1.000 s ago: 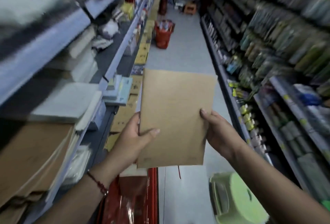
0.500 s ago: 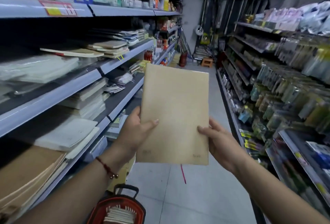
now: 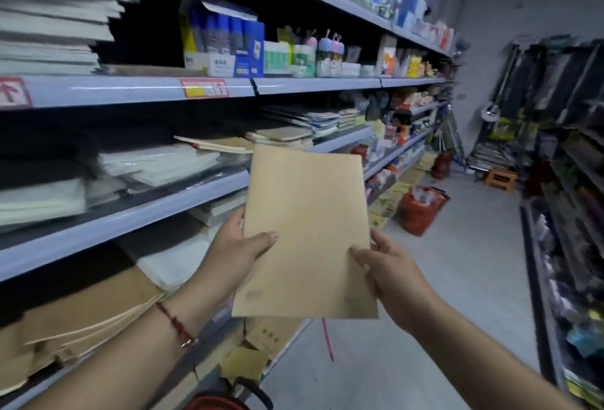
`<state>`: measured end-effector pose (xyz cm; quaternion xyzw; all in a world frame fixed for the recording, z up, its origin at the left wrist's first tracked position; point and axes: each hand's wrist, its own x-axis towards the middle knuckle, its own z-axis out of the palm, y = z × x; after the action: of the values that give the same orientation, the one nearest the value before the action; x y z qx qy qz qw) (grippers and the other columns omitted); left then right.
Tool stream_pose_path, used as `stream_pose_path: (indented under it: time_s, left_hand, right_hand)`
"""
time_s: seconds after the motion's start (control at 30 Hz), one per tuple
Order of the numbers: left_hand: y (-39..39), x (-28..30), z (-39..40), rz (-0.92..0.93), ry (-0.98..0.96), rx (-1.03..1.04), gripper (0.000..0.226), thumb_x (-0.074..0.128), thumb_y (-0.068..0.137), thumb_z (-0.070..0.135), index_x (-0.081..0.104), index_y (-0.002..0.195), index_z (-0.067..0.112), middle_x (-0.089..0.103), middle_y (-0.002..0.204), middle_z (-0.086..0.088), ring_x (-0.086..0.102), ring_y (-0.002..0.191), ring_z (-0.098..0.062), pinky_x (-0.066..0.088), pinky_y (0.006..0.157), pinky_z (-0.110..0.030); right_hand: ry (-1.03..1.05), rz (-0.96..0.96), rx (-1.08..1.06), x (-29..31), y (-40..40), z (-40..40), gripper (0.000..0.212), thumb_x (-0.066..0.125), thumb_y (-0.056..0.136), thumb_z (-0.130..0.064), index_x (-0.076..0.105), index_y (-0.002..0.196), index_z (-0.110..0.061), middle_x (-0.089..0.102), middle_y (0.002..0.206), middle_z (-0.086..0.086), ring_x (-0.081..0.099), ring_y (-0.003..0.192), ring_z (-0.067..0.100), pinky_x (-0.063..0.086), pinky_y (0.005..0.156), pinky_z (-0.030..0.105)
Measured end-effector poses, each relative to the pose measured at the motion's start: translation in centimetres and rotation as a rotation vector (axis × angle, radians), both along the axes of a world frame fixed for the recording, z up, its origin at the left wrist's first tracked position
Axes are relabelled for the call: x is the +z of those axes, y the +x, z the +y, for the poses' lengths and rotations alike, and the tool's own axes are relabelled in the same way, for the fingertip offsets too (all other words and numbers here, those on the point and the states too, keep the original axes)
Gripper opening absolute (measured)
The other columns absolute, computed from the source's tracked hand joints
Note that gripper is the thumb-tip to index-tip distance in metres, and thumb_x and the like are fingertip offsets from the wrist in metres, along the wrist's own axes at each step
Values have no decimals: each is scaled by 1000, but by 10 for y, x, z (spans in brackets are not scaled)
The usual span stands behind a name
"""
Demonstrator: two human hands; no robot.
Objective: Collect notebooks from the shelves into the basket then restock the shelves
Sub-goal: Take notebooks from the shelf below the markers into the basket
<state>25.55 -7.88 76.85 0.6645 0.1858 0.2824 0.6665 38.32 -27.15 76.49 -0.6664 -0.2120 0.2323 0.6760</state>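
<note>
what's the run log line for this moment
left hand grips notebook | right hand grips notebook | notebook raised beside shelves | basket at bottom edge

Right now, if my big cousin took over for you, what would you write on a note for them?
Left hand: grips the brown notebook by its left edge, thumb on the cover.
Right hand: grips its lower right edge.
The notebook is upright in the air, beside the middle shelf; a pink ribbon hangs below it.
Red basket: on the floor below, barely visible.
Done: one notebook in hand.
Left: probably shelve it with the brown stacks. Basket contents cannot be seen.
</note>
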Motion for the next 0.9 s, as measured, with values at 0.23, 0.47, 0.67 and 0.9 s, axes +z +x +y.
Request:
stream_pose_path:
  time_s: [0.23,0.47,0.67,0.9]
  left_hand:
    - [55,-7,68,-3,-29,105,35,68,87,3,60,114,24,76,97,3,73,86,-16,57,74,-34]
    - [167,13,106,77,2,42,49,75,70,23,60,116,27,75,102,4,72,92,-20,54,90,-52]
    - [258,26,127,69,-10,67,27,67,89,9,62,110,25,75,102,2,72,91,-20,57,85,-43]
    - [310,39,153,129,72,299,27,65,92,10,60,115,21,75,104,-1,72,88,-19,57,80,-38]
  right_hand:
    - [-87,6,55,0,63,81,31,49,96,-7,65,114,-26,72,108,-3,64,103,26,49,93,50]
    - [-106,52,-2,17,170,110,30,50,97,-4,65,114,-24,76,101,0,70,90,23,56,77,36]
    - [-103,66,5,33,271,138,27,50,97,-4,66,115,-17,75,100,10,70,93,33,57,72,39]
    - [-100,92,299,51,372,203,23,49,101,-12,64,116,-21,76,100,9,71,95,32,59,68,37]
